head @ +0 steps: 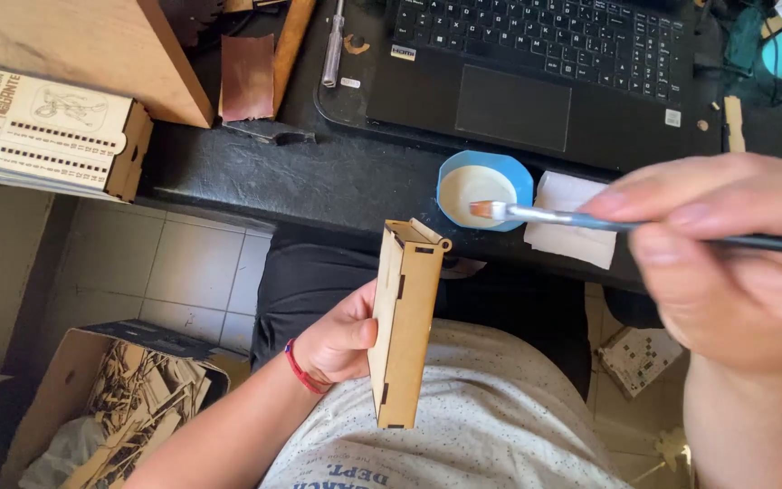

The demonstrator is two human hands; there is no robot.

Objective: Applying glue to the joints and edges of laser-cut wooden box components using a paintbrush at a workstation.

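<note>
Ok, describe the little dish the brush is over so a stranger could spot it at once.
Find the open black laptop on the dark desk. Just below its touchpad, at the desk's front edge, sits a small blue dish of creamy white liquid, under the brush tip. Beside the flat white paper square, it alone is blue and bowl-shaped.

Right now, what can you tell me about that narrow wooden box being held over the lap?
The wooden box is a slim, pale case of thin plywood panels, joined by slotted tabs that show as small dark notches along its edges. It stands nearly upright, tilted slightly, with its top end open. The left hand clasps it from behind at mid-height. The brush in the right hand hangs above and to its right, not touching it.
</note>
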